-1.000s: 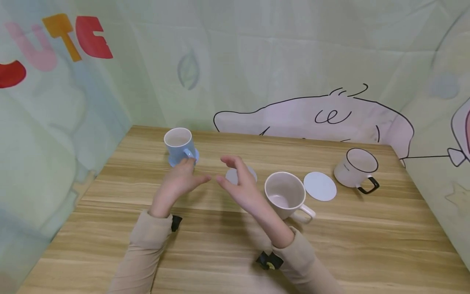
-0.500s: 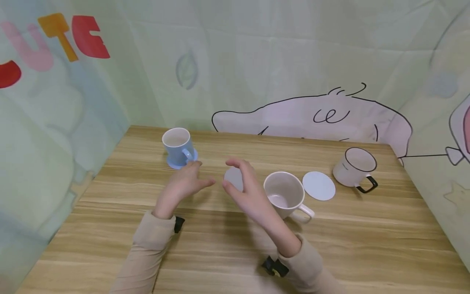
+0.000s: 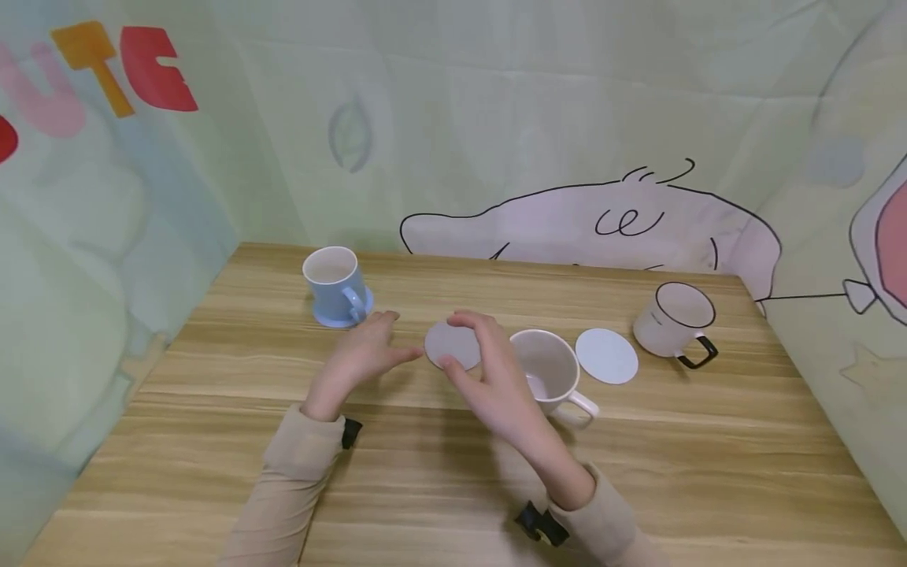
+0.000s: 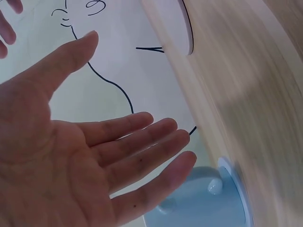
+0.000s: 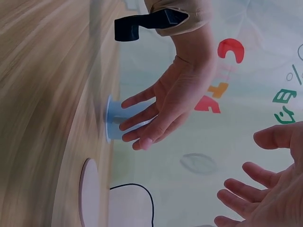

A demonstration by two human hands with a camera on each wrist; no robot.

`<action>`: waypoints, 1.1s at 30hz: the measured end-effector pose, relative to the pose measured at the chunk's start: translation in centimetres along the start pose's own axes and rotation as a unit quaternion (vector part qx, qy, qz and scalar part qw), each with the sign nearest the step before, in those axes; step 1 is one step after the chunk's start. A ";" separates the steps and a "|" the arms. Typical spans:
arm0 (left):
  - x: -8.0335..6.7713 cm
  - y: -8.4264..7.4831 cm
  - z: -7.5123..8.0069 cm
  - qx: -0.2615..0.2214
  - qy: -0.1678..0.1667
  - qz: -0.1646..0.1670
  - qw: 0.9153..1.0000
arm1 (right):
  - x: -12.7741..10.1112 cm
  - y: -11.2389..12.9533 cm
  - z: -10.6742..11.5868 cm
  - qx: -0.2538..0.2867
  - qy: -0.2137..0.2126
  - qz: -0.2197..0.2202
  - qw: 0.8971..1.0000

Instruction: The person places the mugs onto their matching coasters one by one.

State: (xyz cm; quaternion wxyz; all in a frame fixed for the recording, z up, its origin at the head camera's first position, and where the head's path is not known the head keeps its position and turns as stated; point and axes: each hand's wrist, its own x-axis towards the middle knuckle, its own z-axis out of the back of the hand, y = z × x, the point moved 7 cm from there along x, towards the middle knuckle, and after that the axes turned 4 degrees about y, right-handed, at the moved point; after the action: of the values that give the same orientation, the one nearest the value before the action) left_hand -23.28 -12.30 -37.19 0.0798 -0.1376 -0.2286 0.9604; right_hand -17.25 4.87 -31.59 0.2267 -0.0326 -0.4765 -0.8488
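My left hand (image 3: 361,354) hovers with loosely extended fingers just in front of the blue mug (image 3: 333,295), holding nothing. That mug stands upright on a round blue coaster (image 3: 329,320), handle toward the right. A round grey coaster (image 3: 441,339) lies flat between the hands. Over its right side is my right hand (image 3: 499,382), thumb and fingers spread apart around nothing. In the right wrist view the right hand's fingers (image 5: 255,187) are raised off the table. A cream mug (image 3: 549,366) stands right beside the right hand, partly behind it.
A pale blue-white round coaster (image 3: 607,357) lies right of the cream mug. Beyond it stands a white mug (image 3: 666,327) with a black rim and black handle. A printed cloth (image 3: 460,142) hangs behind the wooden table (image 3: 425,488).
The left hand has drawn away from the blue mug's handle, toward the right. The right hand has shifted right too, uncovering more of the grey coaster. The mugs keep their places; the view has turned slightly.
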 end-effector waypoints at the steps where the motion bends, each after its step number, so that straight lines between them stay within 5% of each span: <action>1: 0.1 0.0 -0.1 -0.005 0.001 0.000 1.000 | -0.1 -0.1 0.1 -0.001 -0.003 0.002 1.000; 20: 0.8 -0.3 -1.3 -0.041 0.014 -0.037 0.998 | -2.7 -0.6 1.5 -0.042 -0.049 0.020 0.998; 33: 2.0 -0.7 -2.3 -0.025 0.024 -0.082 0.996 | -4.3 -1.6 2.7 -0.103 -0.083 0.048 0.990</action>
State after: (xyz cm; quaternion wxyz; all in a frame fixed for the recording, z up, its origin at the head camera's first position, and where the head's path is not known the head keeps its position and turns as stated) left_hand -24.37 -10.28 -39.30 0.1607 -0.1432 -0.2614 0.9409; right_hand -14.53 9.35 -32.56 0.2223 -0.1486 -0.4016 -0.8759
